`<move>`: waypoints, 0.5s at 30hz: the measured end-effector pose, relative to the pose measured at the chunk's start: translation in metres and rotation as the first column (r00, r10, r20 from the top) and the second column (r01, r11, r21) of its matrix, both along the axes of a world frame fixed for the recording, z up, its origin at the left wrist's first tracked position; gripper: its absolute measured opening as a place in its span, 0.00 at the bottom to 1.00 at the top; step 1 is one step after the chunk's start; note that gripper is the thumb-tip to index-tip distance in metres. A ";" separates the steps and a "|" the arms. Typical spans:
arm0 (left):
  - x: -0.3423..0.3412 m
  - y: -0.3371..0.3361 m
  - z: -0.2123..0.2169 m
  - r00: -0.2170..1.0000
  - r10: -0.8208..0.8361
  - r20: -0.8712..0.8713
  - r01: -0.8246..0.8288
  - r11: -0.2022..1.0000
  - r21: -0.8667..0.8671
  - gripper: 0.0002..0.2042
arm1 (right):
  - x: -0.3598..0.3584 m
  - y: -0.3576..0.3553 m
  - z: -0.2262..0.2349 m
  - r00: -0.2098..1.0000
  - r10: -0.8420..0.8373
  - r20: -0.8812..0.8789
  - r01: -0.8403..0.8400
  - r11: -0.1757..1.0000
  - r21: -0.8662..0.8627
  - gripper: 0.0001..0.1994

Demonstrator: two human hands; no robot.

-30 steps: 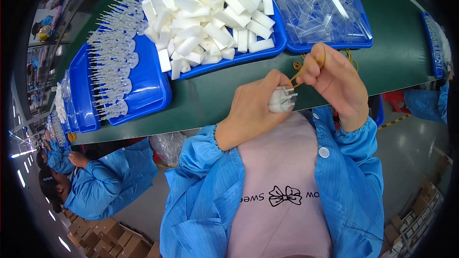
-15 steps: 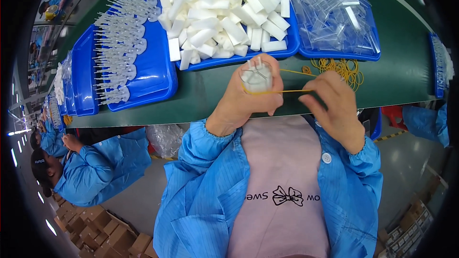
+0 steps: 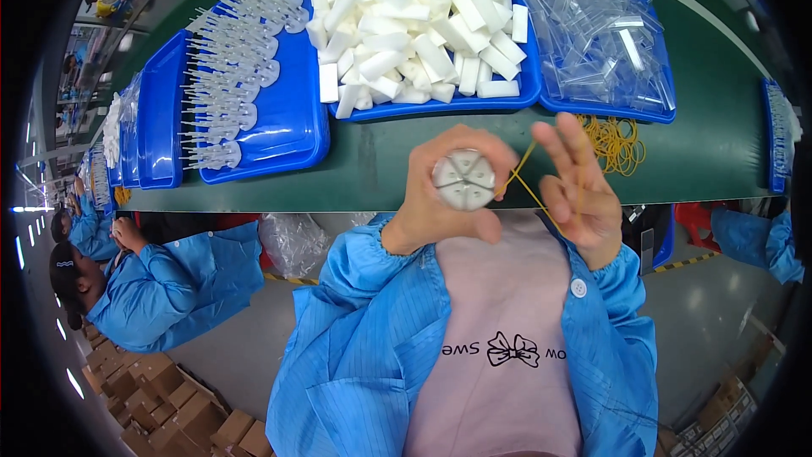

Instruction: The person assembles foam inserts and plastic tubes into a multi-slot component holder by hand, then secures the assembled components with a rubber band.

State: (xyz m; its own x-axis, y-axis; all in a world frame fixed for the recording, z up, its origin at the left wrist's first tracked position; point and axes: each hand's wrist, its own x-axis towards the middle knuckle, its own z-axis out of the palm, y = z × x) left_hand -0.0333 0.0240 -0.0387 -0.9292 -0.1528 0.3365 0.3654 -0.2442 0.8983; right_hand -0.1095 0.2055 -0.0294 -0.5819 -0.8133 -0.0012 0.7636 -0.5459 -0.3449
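My left hand point(image 3: 414, 207) wraps round a bundle of whitish plastic pieces point(image 3: 464, 179). The bundle's round end faces up, split into wedge-shaped segments with small holes. A thin yellow rubber band point(image 3: 522, 179) runs from the bundle's right side to my right hand point(image 3: 585, 199). It is stretched over the fingers of that hand and crosses itself between the two hands. How the band sits on the bundle is hidden by my left hand. Beyond my right hand, a heap of loose yellow rubber bands point(image 3: 616, 145) lies on the green table point(image 3: 364, 161).
Blue trays line the table's far side. One has rows of clear plastic pieces with thin stems point(image 3: 224, 97), another white foam blocks point(image 3: 423, 25), a third clear plastic sleeves point(image 3: 592, 42). A co-worker in a blue sleeve point(image 3: 169, 288) sits at left. Cardboard boxes point(image 3: 161, 398) stand behind.
The bundle has tilted so its segmented end faces up, and my left hand has moved slightly nearer me. My right hand has turned, its fingers spreading, and the rubber band has gone from parallel strands to crossed.
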 end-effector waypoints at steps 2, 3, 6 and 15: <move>0.000 -0.001 0.008 0.999 -0.003 0.045 0.002 0.999 0.034 0.40 | -0.001 -0.010 0.002 0.984 0.106 -0.144 -0.088 0.988 0.126 0.31; -0.001 -0.003 0.010 0.996 -0.006 0.090 0.000 0.998 0.069 0.43 | -0.001 -0.014 0.005 0.984 0.104 -0.144 -0.087 0.989 0.124 0.31; 0.000 -0.004 0.007 0.970 0.223 0.094 -0.181 0.927 -0.329 0.44 | 0.004 -0.026 0.027 0.776 0.263 -0.574 0.106 0.841 0.530 0.29; -0.003 0.005 0.004 0.979 0.079 0.188 0.025 0.867 -0.497 0.40 | 0.000 -0.027 0.046 -0.021 0.525 -0.851 0.640 0.661 0.392 0.19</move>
